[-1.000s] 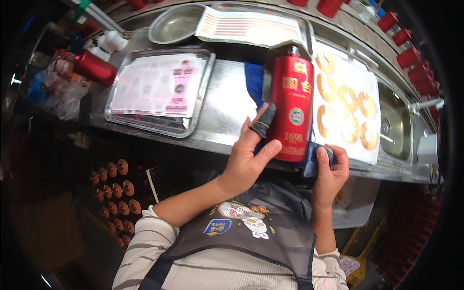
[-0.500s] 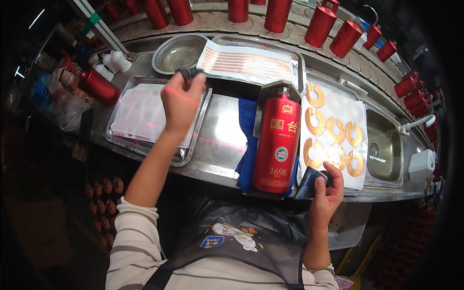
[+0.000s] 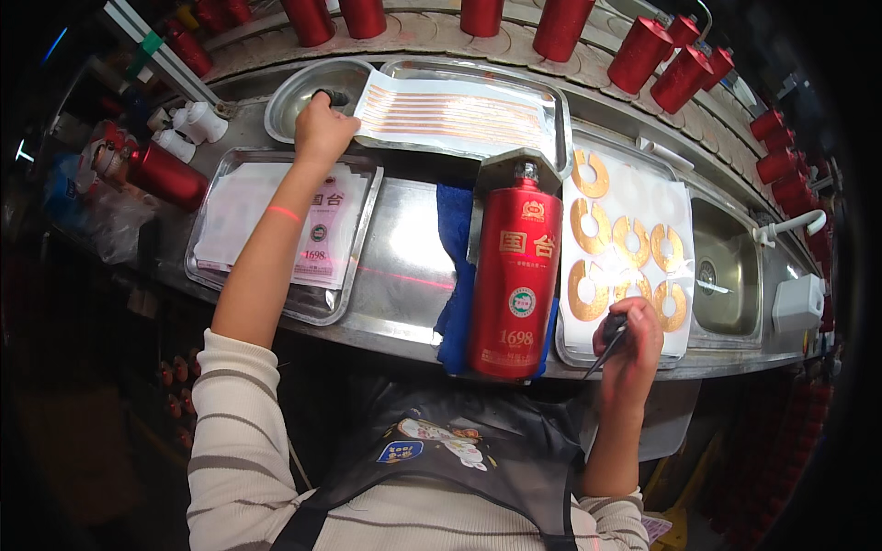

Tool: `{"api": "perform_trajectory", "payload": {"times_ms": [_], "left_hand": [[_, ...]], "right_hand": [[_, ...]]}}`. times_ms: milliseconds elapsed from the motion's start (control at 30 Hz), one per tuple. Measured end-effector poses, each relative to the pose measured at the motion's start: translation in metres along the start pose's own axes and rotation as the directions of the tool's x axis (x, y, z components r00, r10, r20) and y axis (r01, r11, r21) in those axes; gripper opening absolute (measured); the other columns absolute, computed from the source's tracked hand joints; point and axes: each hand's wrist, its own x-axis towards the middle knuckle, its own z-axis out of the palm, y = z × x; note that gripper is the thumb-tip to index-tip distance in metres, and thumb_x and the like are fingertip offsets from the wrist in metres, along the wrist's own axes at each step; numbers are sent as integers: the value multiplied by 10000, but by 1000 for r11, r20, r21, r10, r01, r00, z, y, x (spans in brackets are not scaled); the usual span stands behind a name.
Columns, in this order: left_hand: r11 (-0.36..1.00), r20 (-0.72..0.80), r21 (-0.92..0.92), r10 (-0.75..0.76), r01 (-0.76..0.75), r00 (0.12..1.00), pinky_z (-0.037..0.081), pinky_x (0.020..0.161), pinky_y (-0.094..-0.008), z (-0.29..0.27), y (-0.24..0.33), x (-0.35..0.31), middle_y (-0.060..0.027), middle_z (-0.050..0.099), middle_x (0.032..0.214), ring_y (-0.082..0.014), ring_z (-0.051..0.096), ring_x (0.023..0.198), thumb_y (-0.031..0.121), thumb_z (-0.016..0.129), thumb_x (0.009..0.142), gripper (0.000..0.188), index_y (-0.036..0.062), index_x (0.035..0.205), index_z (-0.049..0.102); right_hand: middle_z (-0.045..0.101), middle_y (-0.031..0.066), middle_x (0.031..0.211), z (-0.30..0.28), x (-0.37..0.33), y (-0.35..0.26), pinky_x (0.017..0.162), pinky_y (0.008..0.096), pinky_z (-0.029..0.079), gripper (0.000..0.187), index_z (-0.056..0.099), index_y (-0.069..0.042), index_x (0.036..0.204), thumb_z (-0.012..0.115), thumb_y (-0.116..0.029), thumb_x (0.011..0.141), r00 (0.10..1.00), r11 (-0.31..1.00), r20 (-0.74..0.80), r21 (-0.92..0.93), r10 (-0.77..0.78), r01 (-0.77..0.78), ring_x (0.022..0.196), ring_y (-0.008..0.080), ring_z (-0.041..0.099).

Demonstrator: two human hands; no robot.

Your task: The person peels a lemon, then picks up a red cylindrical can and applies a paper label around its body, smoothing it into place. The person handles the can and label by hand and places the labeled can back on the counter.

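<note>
The left forearm (image 3: 285, 241) reaches far out, bare and slanting toward 1 o'clock, its wrist (image 3: 314, 169) nearly straight; the left grip (image 3: 326, 130) lies at 11 o'clock, back uppermost, thumb jutting toward 3. The right forearm (image 3: 615, 450) is drawn in closer, aimed just past 12; the right grip (image 3: 636, 344) sits between 3 and 4 o'clock, fingers curled.

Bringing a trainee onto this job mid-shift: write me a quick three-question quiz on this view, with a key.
1. True or false: the left hand is inside the sink.
2. What lies on the white sheet to the right of the red bottle? A: blue strips. B: gold rings. C: white caps.
3. Fill in: the dark tool is held in the ____ hand.

Key: 1, false, it is at the round metal bowl; 2, B; 3, right.
</note>
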Motion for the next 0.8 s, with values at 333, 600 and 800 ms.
{"api": "perform_trajectory", "payload": {"times_ms": [333,600,800], "left_hand": [[972,89,227,35,-55,995,528,775,-389,2,6,17,-205,698,941,-307,680,871,352,858,627,627,-60,1035,619],[958,90,273,69,-91,994,528,845,-418,4,7,18,-208,709,1001,-346,684,962,212,764,705,544,-61,1145,598],[895,-46,390,254,-216,966,498,734,-476,-7,14,-3,-147,705,866,-373,667,875,215,717,757,309,23,965,595]], "right_hand": [[440,-22,530,25,18,-24,443,211,255,312,612,-34,766,521,-262,959,993,978,42,-179,-106,112,454,56,382],[436,-32,534,12,9,-17,444,212,255,299,621,-38,775,534,-257,958,996,980,39,-181,-76,82,464,48,378],[560,5,650,20,-28,-10,475,240,323,170,675,-10,935,632,-165,880,931,817,243,-453,-271,356,509,52,433]]}}
